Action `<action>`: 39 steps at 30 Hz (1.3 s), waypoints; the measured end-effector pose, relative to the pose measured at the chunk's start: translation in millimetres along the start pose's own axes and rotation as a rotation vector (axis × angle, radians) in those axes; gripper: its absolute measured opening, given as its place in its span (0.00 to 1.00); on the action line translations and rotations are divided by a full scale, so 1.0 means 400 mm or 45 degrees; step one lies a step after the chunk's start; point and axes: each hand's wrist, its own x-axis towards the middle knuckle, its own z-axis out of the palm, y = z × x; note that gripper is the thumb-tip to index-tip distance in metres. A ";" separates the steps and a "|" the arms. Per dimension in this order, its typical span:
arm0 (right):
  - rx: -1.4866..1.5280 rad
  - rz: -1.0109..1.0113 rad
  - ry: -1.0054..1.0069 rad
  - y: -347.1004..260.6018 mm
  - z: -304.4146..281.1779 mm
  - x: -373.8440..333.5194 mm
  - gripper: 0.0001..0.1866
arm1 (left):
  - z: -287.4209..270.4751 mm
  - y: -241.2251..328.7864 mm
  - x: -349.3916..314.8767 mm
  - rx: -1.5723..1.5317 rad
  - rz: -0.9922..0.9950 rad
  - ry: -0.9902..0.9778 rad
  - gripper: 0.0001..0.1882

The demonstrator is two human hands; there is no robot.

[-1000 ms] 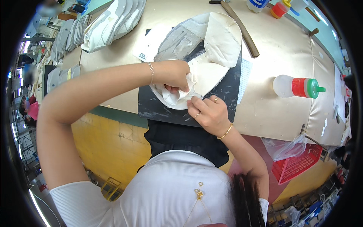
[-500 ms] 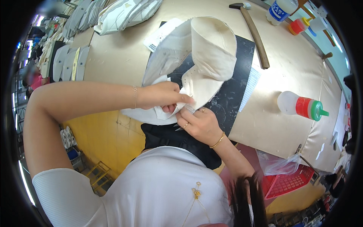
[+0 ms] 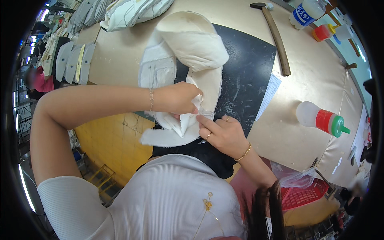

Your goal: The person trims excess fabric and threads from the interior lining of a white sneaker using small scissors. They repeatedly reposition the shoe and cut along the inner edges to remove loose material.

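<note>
A white shoe upper (image 3: 196,46) with cream lining curves from the table toward my body, its lower end between my hands. My left hand (image 3: 178,98) is closed on a folded white flap (image 3: 186,122) of this upper. Close to its right, my right hand (image 3: 224,134) pinches the edge of the upper, thumb and forefinger near the left fingers. A small pointed metal tip (image 3: 203,141) shows under my right hand; the rest of that tool is hidden. Beneath the upper lies a black board (image 3: 246,60).
To the right are a hammer (image 3: 276,38), a printed sheet (image 3: 269,94) and a green-capped squeeze bottle (image 3: 320,118). More bottles (image 3: 306,14) stand far right. Stacked white uppers (image 3: 136,14) and grey pieces (image 3: 72,62) lie left. A red basket (image 3: 306,194) sits below the table edge.
The shoe upper has shifted left and turned, uncovering more of the black board. My right hand has moved slightly right and down; my left hand still grips the white flap.
</note>
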 end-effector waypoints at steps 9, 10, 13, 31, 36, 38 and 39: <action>0.060 0.343 -0.022 0.009 -0.034 -0.042 0.04 | -0.004 -0.042 0.046 -0.176 0.188 -0.064 0.10; 0.112 0.393 -0.072 0.009 -0.039 -0.043 0.06 | -0.004 -0.037 0.051 -0.164 0.223 -0.034 0.10; 0.330 0.564 -0.128 0.006 -0.064 -0.034 0.15 | 0.002 -0.028 0.059 -0.233 0.277 0.054 0.12; -0.031 0.949 -0.387 -0.021 -0.130 0.155 0.09 | 0.027 -0.052 0.067 -0.434 0.360 0.145 0.27; -0.169 0.834 -0.516 -0.005 -0.115 0.144 0.08 | 0.031 -0.051 0.052 -0.421 0.405 0.176 0.27; -0.189 0.816 -0.553 0.000 -0.113 0.148 0.07 | 0.033 -0.054 0.051 -0.449 0.410 0.190 0.27; -0.198 0.806 -0.570 0.002 -0.111 0.149 0.07 | 0.032 -0.054 0.050 -0.439 0.403 0.184 0.27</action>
